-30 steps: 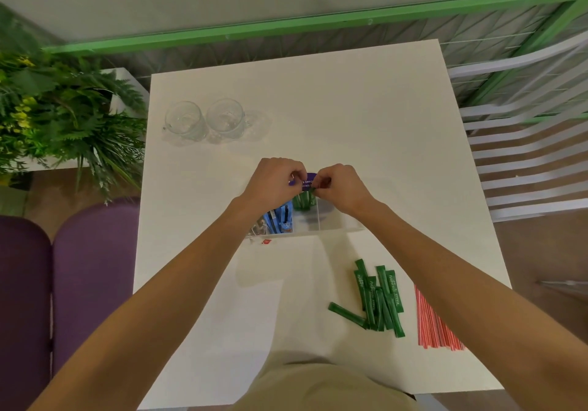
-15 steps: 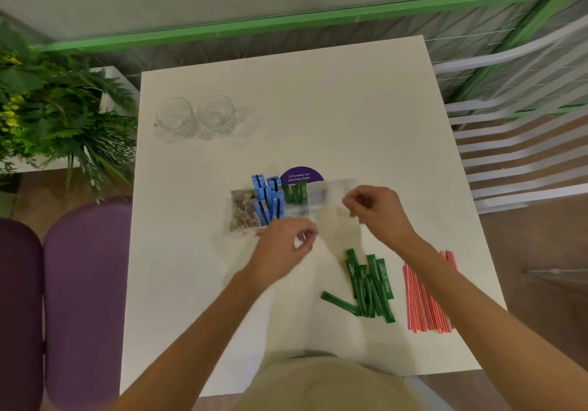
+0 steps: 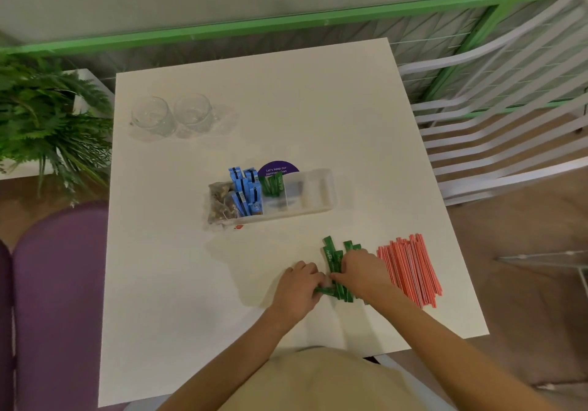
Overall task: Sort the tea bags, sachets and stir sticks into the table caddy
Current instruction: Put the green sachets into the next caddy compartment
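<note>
Position of work: the loose green sachets (image 3: 331, 261) lie on the surface (image 3: 191, 283) at the near right, directly between the hands. Their long axes run roughly away from the person, with one sachet lying crosswise at the near end. The left hand (image 3: 297, 286) has curled fingers on that near end. The right hand (image 3: 361, 272) is cupped over the right side of the pile, fingers closed onto it; how firm either hold is cannot be told.

The caddy (image 3: 318, 188) stands well beyond both hands, long axis left to right. Its compartment of green sachets (image 3: 272, 185) sits up and to the left, so the left hand is judged the nearer for delivery. Stir sticks (image 3: 410, 267) lie just right of the right hand, untouched.

Change noted: half a second ago both hands were up at the caddy's near edge, clear of the pile; both are now down on it.
</note>
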Demonstrator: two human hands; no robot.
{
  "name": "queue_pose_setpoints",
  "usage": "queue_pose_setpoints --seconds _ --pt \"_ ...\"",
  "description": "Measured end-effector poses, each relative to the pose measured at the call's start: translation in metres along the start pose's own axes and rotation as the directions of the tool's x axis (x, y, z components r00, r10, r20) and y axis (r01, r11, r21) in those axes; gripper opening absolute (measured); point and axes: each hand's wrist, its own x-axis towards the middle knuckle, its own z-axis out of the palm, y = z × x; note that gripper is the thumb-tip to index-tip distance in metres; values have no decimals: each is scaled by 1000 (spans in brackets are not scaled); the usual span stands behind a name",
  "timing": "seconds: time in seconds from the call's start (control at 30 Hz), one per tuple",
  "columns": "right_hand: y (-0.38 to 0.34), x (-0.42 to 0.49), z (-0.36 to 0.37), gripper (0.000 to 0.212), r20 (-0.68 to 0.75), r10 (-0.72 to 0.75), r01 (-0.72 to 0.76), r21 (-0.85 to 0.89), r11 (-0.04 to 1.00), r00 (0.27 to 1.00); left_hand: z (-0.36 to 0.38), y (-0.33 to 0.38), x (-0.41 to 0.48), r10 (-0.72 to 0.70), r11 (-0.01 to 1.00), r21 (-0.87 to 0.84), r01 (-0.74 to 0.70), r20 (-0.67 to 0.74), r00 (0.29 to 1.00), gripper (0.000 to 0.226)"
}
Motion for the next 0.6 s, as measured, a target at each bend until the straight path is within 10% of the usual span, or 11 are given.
queue_pose_setpoints --seconds 0.27,0.6 --pt "-5 6 7 23 -25 -28 28 11 1000 999 -13 -11 -12 -215 944 -252 212 15 976 11" --pt "-10 0 -3 19 -77 -98 125 599 791 992 -34 -17 -13 -510 465 -831 305 30 859 11"
